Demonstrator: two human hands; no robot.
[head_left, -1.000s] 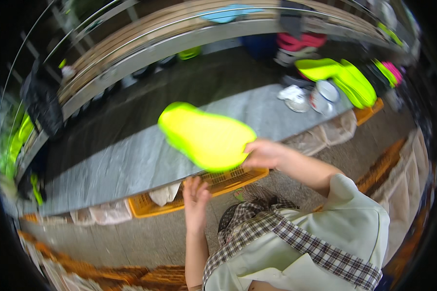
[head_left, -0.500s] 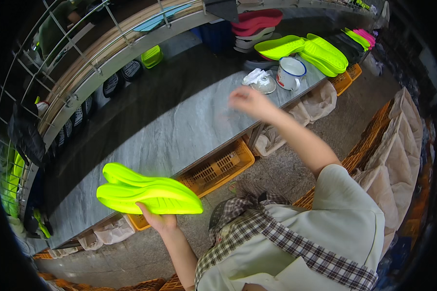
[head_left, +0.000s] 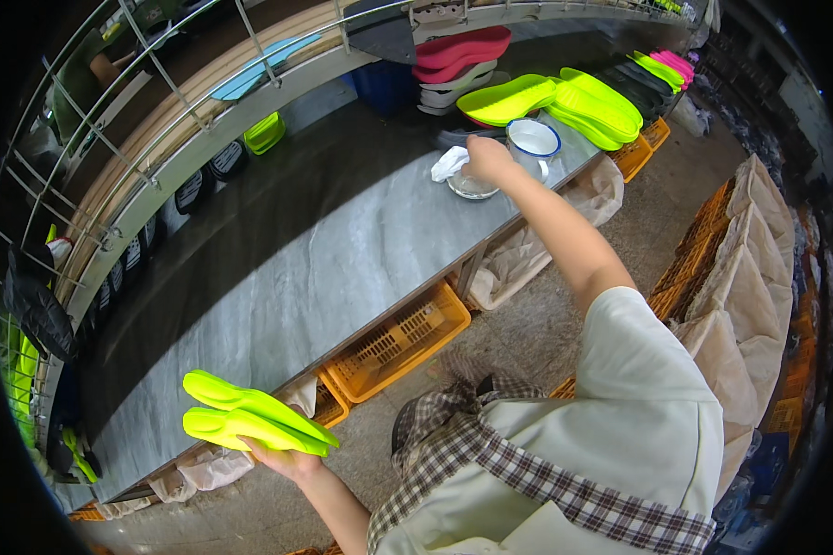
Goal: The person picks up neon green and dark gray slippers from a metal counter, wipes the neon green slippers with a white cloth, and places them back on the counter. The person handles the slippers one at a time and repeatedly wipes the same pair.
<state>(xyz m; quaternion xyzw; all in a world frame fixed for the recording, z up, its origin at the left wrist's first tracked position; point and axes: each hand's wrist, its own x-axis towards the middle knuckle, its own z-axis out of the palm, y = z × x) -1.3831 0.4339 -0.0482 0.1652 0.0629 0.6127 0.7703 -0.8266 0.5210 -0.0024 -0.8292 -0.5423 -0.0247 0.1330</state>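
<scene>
My left hand [head_left: 285,457] grips a pair of neon yellow-green shoe soles [head_left: 250,413] near the table's front edge, its fingers mostly hidden beneath them. At the far end of the table, my right hand [head_left: 488,159] is closed over a round metal lid or shallow dish [head_left: 473,188]. A crumpled white cloth [head_left: 449,165] lies beside its fingertips; what the fingers pinch is hidden. Just right of this hand stands a white enamel mug [head_left: 533,148] with a blue rim.
More neon soles [head_left: 594,106] lie behind the mug, beside stacked red and grey soles [head_left: 460,65]. A wire rack [head_left: 171,129] runs above the grey table [head_left: 315,268]. Below the front edge sit an orange crate [head_left: 398,342] and cloth-lined bins [head_left: 514,268].
My right hand has reached forward onto the lid beside the mug and closed there. My left hand has lowered and tilted the neon soles, moving them slightly left.
</scene>
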